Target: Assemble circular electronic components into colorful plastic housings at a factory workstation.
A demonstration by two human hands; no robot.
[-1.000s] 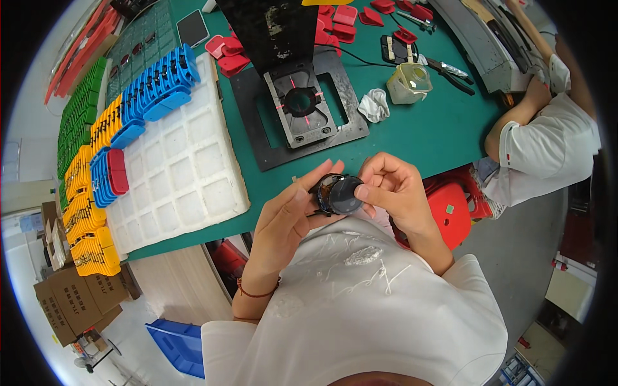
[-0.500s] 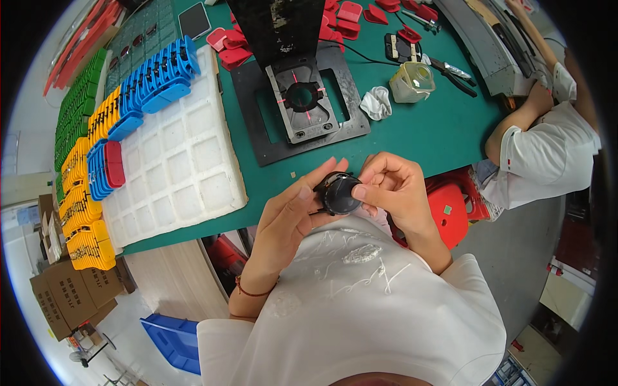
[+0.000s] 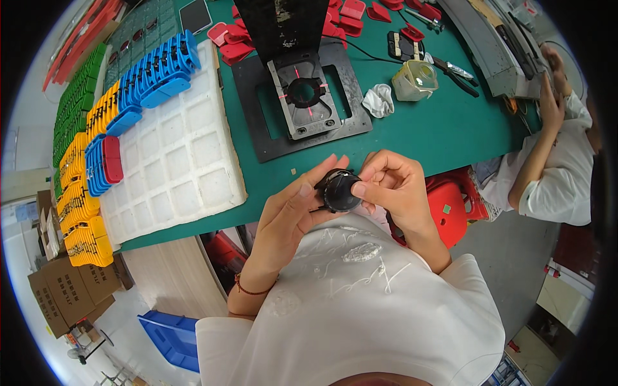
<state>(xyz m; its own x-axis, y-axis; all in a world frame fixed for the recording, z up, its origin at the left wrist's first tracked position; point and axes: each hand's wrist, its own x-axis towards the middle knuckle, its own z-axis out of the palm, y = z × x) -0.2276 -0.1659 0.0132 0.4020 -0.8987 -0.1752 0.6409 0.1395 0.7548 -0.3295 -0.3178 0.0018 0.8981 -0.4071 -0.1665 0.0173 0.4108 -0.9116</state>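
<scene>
Close to my chest, in front of the bench edge, I hold a round black watch case (image 3: 339,191) with a dark glossy face. My left hand (image 3: 295,204) is closed round its left side, thumb on top and fingers behind. The thumb and forefinger of my right hand (image 3: 393,188) pinch its right rim; whether a cloth or film lies between them cannot be seen. Beyond my hands stands a black metal fixture (image 3: 306,96) with a round recess, red light lines crossing it.
On the green bench (image 3: 444,138) are a white compartment tray (image 3: 177,154), rows of blue holders (image 3: 158,74) and yellow holders (image 3: 87,241), red clips (image 3: 352,9), a crumpled white cloth (image 3: 378,101), a small clear tub (image 3: 415,82) and pliers (image 3: 456,77). A co-worker (image 3: 557,154) sits at the right.
My hands and the watch case stay almost in place. At the right, the co-worker's arms have shifted, with the hands now raised beside the grey machine.
</scene>
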